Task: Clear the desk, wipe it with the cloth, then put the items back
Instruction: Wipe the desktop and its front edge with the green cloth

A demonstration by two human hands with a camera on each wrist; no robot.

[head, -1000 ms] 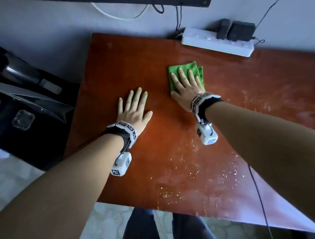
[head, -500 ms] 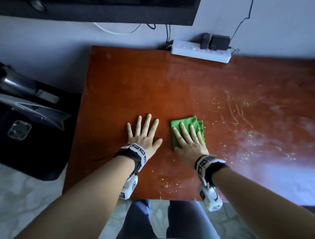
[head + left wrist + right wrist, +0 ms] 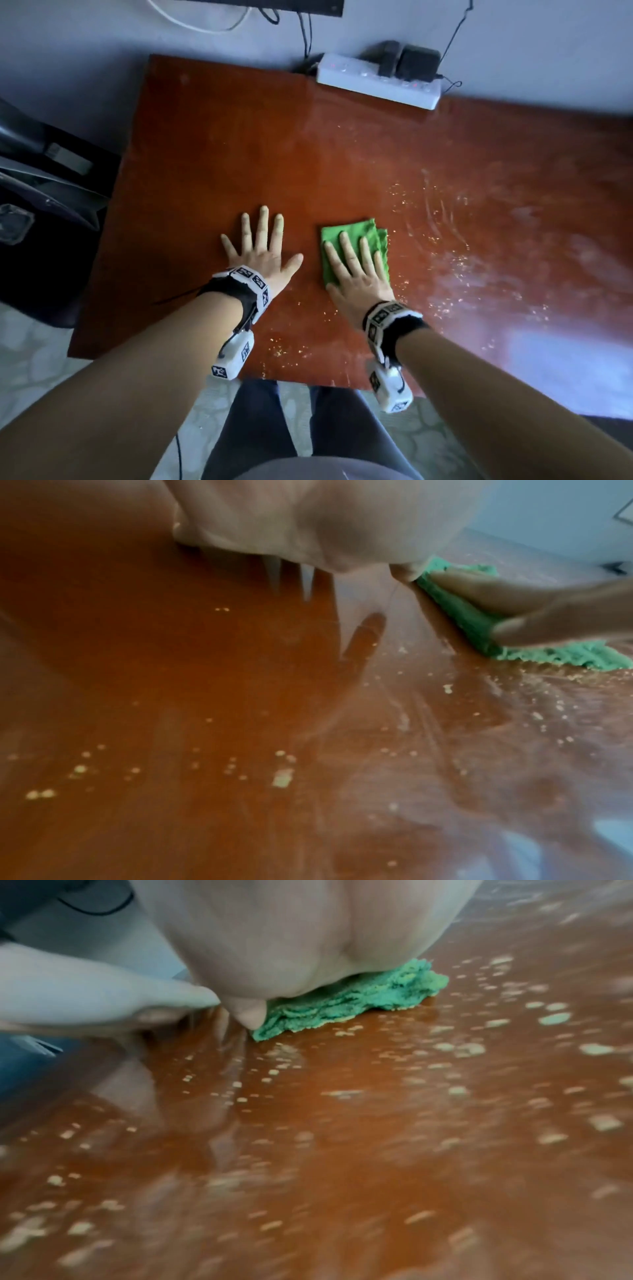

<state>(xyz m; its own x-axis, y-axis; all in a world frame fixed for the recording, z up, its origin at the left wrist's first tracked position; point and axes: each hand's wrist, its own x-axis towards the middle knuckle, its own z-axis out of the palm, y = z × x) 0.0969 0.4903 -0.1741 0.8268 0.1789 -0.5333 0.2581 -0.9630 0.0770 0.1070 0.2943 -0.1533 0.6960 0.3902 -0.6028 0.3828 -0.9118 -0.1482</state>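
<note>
The right hand [image 3: 359,274] is laid flat on the cloth [image 3: 356,233], its fingers [image 3: 346,246] straight and spread, nothing gripped; the cloth is pressed onto the table [image 3: 222,144] under the palm. The folded green cloth shows past the fingertips and to the right of the little finger, and in the right wrist view its bunched edge [image 3: 359,999] is seen beneath the palm, touching the wood. Just to the left of that hand, apart from the cloth, the left hand [image 3: 263,250] is spread palm down on the bare table, fingers straight, holding nothing; its thumb is pointed toward the cloth without touching it. In the left wrist view the cloth [image 3: 462,610] lies to the right of the left palm, with the right hand's fingers [image 3: 514,596] lying across it. Pale crumbs [image 3: 428,219] are scattered to the right of the right hand and nearer the person than both hands. Far beyond the right fingertips, at the table's back edge, a white power strip [image 3: 376,84] with two dark plugs [image 3: 407,63] is lying. To the far left of the left hand, off the table, a dark bag [image 3: 41,205] is seen.
</note>
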